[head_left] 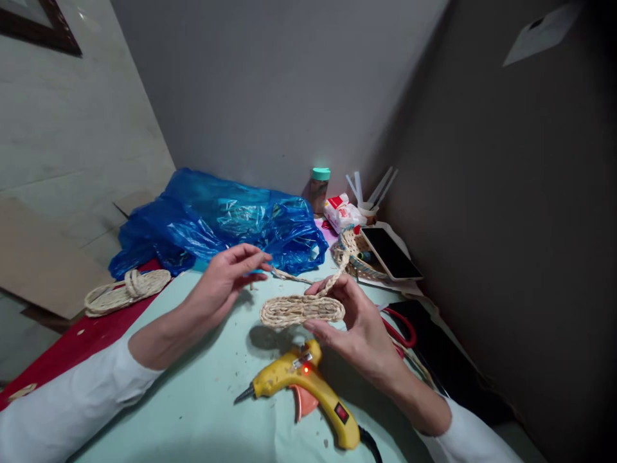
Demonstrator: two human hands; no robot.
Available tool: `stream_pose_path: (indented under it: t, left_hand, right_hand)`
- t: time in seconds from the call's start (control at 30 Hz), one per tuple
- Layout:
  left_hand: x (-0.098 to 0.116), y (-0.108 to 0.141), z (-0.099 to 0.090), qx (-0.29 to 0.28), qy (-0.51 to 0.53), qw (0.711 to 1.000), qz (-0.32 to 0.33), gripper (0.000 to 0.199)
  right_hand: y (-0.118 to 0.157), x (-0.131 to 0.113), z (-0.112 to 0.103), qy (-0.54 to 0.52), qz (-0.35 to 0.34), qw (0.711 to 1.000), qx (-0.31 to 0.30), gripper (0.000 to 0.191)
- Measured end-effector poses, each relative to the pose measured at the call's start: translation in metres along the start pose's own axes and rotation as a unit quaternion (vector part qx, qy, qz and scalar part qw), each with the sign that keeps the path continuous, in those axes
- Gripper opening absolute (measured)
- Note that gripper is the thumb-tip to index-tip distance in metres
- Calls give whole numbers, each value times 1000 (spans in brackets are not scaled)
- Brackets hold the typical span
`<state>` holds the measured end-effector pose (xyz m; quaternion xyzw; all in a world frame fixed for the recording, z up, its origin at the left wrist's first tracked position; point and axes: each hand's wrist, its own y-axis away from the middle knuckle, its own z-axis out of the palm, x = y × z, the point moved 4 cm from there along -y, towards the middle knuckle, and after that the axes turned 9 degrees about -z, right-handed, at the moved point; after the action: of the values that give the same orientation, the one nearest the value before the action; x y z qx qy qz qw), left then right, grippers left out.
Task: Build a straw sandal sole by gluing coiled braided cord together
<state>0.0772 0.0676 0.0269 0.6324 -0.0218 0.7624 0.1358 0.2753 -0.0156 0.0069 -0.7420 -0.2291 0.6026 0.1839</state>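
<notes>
My right hand (pixel 354 318) holds a woven straw sole (pixel 301 311), an oval of coiled braid, above the table, its thumb at the near edge and its fingers behind. A straw braid (pixel 332 278) rises from the sole past my fingers. To the left, my left hand (pixel 234 276) has its fingertips pinched at the end of a thin straw strand (pixel 289 276), which runs back toward my right hand. Below the sole lies a yellow glue gun (pixel 308 379), its red light on and its nozzle pointing left.
A finished-looking straw slipper (pixel 128 292) lies at left on red cloth (pixel 91 341). Blue plastic bags (pixel 216 215) fill the back. At right are a small basket (pixel 347 241), a phone or tablet (pixel 390 252), red-handled scissors (pixel 402 326), a jar (pixel 319 193) and glue sticks (pixel 380 186).
</notes>
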Motion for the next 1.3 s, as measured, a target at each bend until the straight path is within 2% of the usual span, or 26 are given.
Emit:
stream_pose_path:
  t: [0.1, 0.23, 0.43, 0.6, 0.7, 0.8, 0.97, 1.2, 1.3]
  left_hand:
    - [13, -15, -17, 45, 4, 998, 53, 19]
    - [16, -19, -26, 59, -14, 995, 83, 15]
    - [1, -12, -14, -7, -59, 997, 53, 23]
    - [-6, -3, -5, -30, -82, 994, 64, 45]
    - [-11, 0, 0, -47, -101, 992, 67, 40]
    - [-17, -2, 4, -84, -116, 988, 65, 24]
    - [-20, -6, 5, -115, -105, 986, 61, 13]
    - [-11, -2, -3, -77, -118, 987, 72, 17]
    - [-10, 0, -7, -51, -127, 986, 90, 29]
  right_hand:
    - [0, 2, -3, 15, -11, 1000, 15, 34]
    - [4, 4, -5, 39, -26, 999, 29, 34]
    - [5, 4, -5, 61, -38, 997, 35, 34]
    - [5, 4, -5, 61, -41, 997, 23, 33]
    - [7, 7, -6, 76, -45, 996, 30, 33]
    - [9, 14, -10, 94, -36, 994, 40, 33]
    - [10, 21, -15, 50, -37, 996, 57, 34]
    - [12, 34, -16, 26, -26, 994, 106, 44]
    - [13, 39, -19, -8, -12, 991, 130, 45]
